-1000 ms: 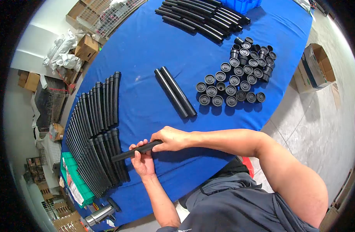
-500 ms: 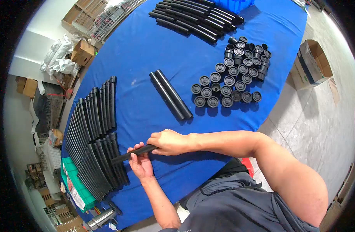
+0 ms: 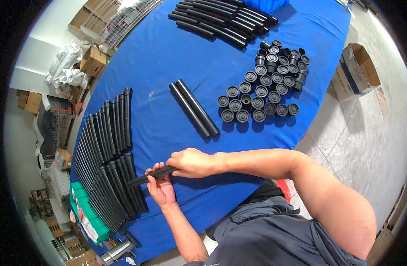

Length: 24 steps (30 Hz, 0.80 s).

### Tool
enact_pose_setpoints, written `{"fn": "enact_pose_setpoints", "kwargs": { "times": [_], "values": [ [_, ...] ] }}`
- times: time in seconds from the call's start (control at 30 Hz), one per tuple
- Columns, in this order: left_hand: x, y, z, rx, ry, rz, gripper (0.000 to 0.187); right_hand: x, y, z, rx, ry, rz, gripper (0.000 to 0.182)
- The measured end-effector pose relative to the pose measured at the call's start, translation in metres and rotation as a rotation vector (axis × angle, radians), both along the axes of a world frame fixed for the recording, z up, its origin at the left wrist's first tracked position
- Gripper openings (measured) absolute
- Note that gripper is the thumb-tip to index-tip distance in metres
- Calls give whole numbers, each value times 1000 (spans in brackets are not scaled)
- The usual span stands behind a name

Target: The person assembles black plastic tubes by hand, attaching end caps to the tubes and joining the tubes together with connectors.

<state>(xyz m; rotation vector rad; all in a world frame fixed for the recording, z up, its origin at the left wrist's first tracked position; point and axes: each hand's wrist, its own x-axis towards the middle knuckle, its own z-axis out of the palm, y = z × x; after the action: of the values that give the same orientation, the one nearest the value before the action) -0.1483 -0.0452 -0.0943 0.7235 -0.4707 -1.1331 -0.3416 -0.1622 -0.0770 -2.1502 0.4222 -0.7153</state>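
Observation:
A short black plastic tube [image 3: 141, 180] slants between both hands above the near part of the table, its free end pointing left. My left hand [image 3: 162, 188] supports it from below, palm up, with thumb and fingers around it. My right hand [image 3: 190, 162] is closed over the tube's right end, so whatever is at that end is hidden. Just left of the hands lie rows of black tubes with wider collars at one end [image 3: 108, 177]. Two loose black tubes [image 3: 194, 108] rest side by side farther up the cloth.
Round black end caps [image 3: 258, 103] cluster on the right of the blue cloth [image 3: 150, 57]. More black tubes [image 3: 221, 22] are stacked at the far edge by a blue bin [image 3: 267, 5]. A green bin [image 3: 89, 215] and a metal cylinder [image 3: 117, 252] are at lower left. An open carton [image 3: 355, 73] stands on the floor.
The whole view has shifted very slightly. Both hands keep the same hold on the tube, and nothing else has visibly moved.

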Motion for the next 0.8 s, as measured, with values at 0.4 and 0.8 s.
{"fn": "enact_pose_setpoints", "kwargs": {
  "times": [0.4, 0.8],
  "values": [
    [1, 0, -1, 14, 8, 25, 26, -1, 0, -2, -47, -67, -12, 29],
    [1, 1, -1, -17, 32, -4, 25, 0, -5, -3, 97, -81, 70, 26]
  ]
}}
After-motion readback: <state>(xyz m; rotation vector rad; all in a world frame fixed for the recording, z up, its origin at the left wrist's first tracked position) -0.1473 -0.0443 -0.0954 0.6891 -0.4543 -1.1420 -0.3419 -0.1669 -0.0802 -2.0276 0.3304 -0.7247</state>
